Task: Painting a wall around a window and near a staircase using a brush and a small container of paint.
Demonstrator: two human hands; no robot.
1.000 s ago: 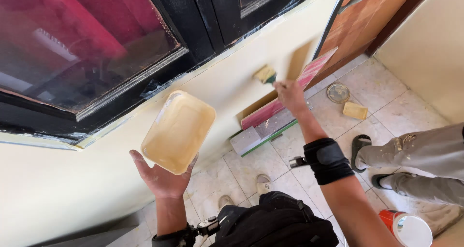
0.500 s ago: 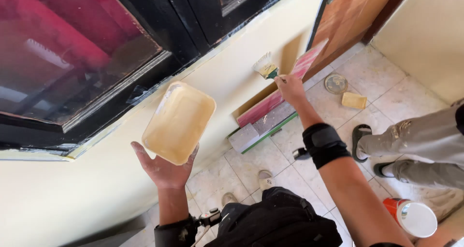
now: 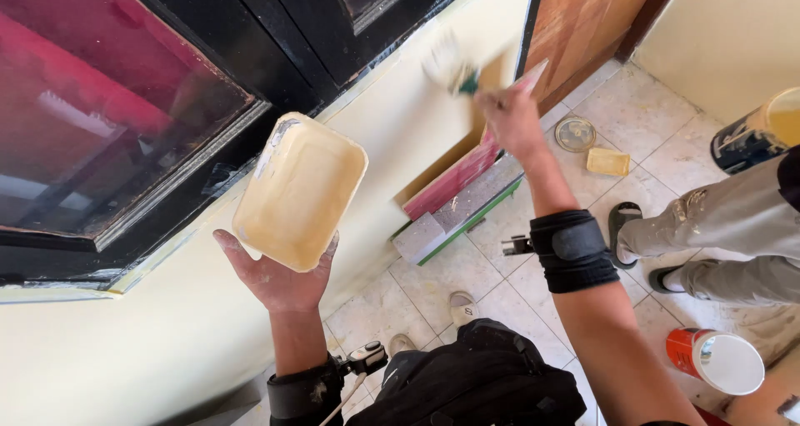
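My left hand [image 3: 279, 278] holds up a shallow rectangular tray [image 3: 300, 191] coated with cream paint, resting on my palm and fingers. My right hand [image 3: 512, 119] is shut on a paintbrush [image 3: 450, 67] with a green ferrule; the blurred bristles press against the cream wall [image 3: 400, 134] just below the black window frame [image 3: 250, 51]. A black band [image 3: 572, 249] wraps my right forearm. Both hands are smeared with paint.
Another person's legs in paint-spattered trousers [image 3: 733, 234] and sandals stand at right. An orange tub with a white lid [image 3: 717, 359], a paint bucket [image 3: 754, 134], a round lid [image 3: 575, 133], a yellow sponge [image 3: 607, 161] and leaning boards [image 3: 458, 201] lie on the tiled floor.
My right hand with the brush has moved up the wall toward the window frame. The tray in my left hand has risen slightly and sits closer to the camera.
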